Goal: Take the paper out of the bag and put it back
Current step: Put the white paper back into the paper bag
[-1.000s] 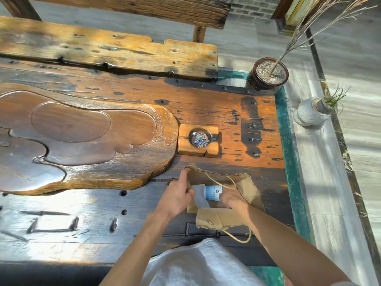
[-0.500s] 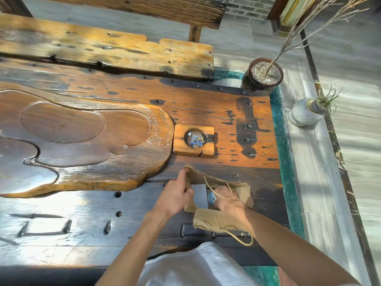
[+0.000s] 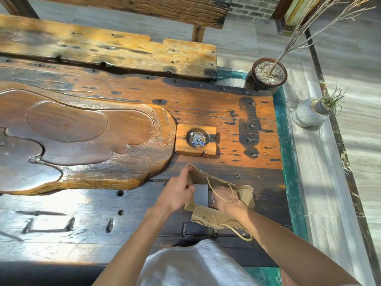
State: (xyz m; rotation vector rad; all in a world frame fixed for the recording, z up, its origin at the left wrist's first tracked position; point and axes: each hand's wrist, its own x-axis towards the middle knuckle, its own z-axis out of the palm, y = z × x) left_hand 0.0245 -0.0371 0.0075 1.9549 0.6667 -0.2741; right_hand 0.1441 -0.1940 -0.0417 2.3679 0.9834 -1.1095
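Observation:
A crumpled brown paper bag (image 3: 214, 218) lies on its side on the dark wooden table (image 3: 82, 205), its mouth facing me. My left hand (image 3: 177, 193) pinches the left rim of the mouth and holds it apart. My right hand (image 3: 226, 200) is reached inside the bag, under a twine handle, with its fingers on the right edge of the paper. The paper (image 3: 201, 195) shows as a pale grey sheet in shadow within the mouth, between my two hands. The rest of it is hidden by the bag.
A square wooden ashtray (image 3: 208, 131) sits just beyond the bag. A large carved wooden tray (image 3: 82, 139) fills the left. A dark pot of dried twigs (image 3: 268, 76) and a grey vase (image 3: 309, 114) stand past the table's teal right edge (image 3: 288, 162). A wooden bench (image 3: 103, 48) lies behind.
My right hand has pushed further into the bag. The white and blue part of the paper seen earlier has gone out of sight inside. My left hand has kept its hold.

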